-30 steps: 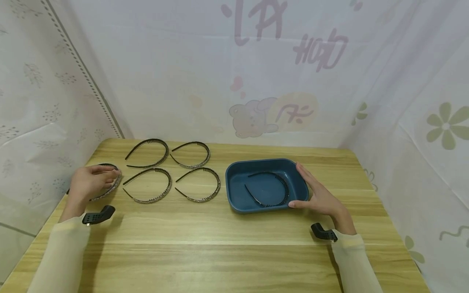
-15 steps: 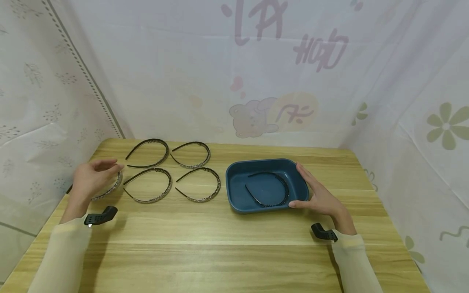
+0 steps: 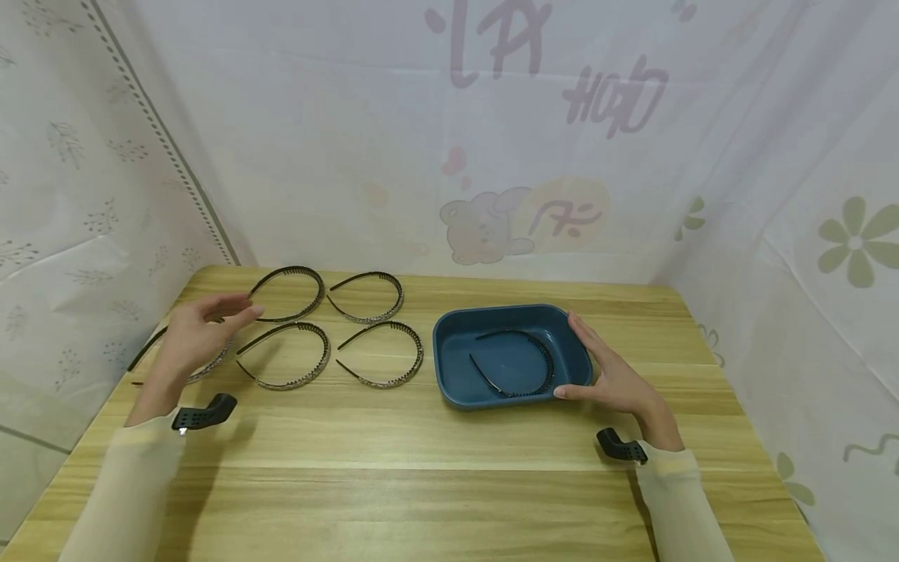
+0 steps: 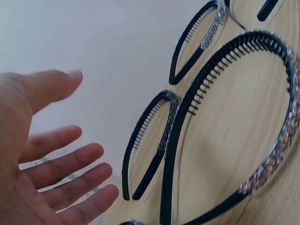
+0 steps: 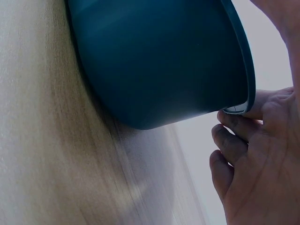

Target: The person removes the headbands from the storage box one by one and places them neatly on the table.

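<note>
My left hand [image 3: 193, 336] hovers over the leftmost headband [image 3: 146, 349], covering part of it. Its fingers and thumb are spread and hold nothing, as the left wrist view shows. In that view a large black comb headband [image 4: 283, 136] with glittery stones lies beside the hand. On the table nearby are more such headbands: one front middle [image 3: 325, 355], one at the back [image 3: 321, 293]. My right hand [image 3: 621, 382] grips the right end of a blue plastic basin [image 3: 449, 390], thumb on the near rim. A dark headband [image 3: 548, 363] lies inside the basin.
Two further headbands, one at the back [image 3: 400, 297] and one in front [image 3: 419, 351], lie left of the basin. The wooden table [image 3: 421, 484] ends at a patterned cloth backdrop [image 3: 337, 156], with cloth on both sides too.
My left hand has risen off the leftmost headband and shifted right and slightly away, its fingers now near the back-left headband. The right hand and basin stay put.
</note>
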`<state>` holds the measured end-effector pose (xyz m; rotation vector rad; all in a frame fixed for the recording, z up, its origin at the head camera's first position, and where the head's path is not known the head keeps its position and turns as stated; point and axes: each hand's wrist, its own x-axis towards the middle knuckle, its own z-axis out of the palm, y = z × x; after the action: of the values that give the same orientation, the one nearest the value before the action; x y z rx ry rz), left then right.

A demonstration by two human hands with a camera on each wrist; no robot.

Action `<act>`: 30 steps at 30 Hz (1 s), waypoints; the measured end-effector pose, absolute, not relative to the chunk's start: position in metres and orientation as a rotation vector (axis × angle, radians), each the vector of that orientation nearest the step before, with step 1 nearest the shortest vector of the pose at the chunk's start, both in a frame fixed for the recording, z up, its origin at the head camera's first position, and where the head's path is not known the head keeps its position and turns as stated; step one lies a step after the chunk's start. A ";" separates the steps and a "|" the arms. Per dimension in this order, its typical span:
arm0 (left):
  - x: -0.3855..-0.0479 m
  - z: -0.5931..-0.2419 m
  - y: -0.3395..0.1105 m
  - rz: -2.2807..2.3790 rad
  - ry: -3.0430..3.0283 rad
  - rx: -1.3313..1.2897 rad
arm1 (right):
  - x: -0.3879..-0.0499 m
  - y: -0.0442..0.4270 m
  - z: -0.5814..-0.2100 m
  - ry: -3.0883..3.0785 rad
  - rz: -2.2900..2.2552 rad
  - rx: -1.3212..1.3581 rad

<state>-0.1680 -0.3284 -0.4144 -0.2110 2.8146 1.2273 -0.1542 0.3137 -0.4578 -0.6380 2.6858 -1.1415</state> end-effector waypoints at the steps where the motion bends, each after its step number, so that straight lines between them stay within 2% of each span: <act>1: -0.168 -0.414 -0.327 1.225 2.824 -0.184 | -0.154 0.314 -0.458 2.685 -1.142 -0.639; 14: -0.169 -0.404 -0.300 1.241 2.837 0.093 | -0.154 0.314 -0.458 2.690 -1.140 -0.657; 30: -0.174 -0.404 -0.265 1.366 2.731 0.225 | -0.155 0.314 -0.459 2.691 -1.129 -0.643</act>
<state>-0.1735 -0.2649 -0.4037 0.2254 2.7306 1.3662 -0.1547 0.3139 -0.4586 -0.6434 2.6915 -1.1294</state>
